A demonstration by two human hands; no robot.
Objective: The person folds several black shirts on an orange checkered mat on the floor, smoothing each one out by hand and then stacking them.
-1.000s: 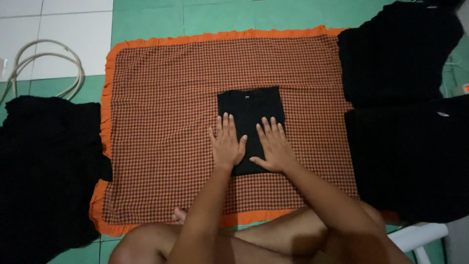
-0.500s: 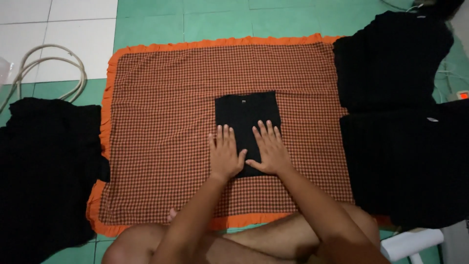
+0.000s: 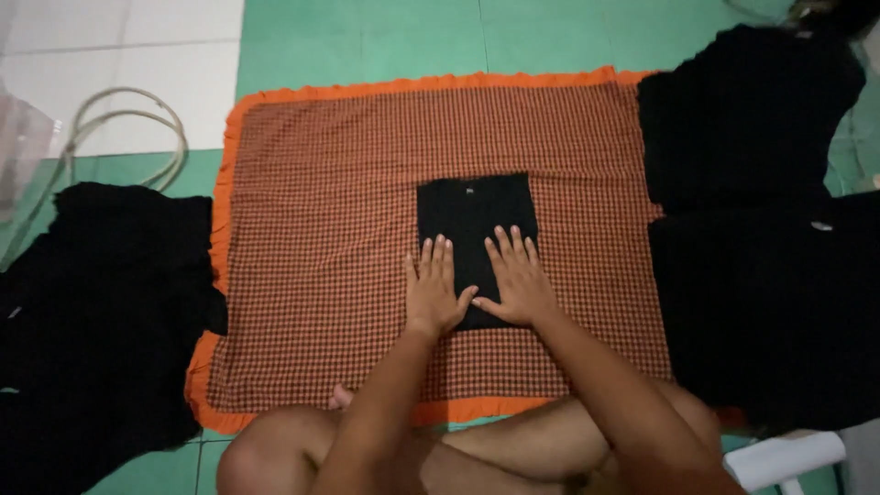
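A folded black garment (image 3: pixel 477 220) lies in the middle of an orange checked cloth (image 3: pixel 321 229). The left hand (image 3: pixel 434 291) and right hand (image 3: pixel 519 280) press flat on its near end, fingers spread, gripping nothing. Black clothing piles (image 3: pixel 101 302) lie left and right.

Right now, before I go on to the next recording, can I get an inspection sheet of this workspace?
Surface: orange-edged checked cloth spread on green and white floor tiles.
Job's things: folded black garment lying flat on the cloth.
Clutter: black clothing heap at left; black clothing piles at right.
Hands: left hand and right hand pressed flat on the garment's near end, fingers spread.
Cables: looped pale hose at upper left.
Surroundings: white plastic object at lower right.
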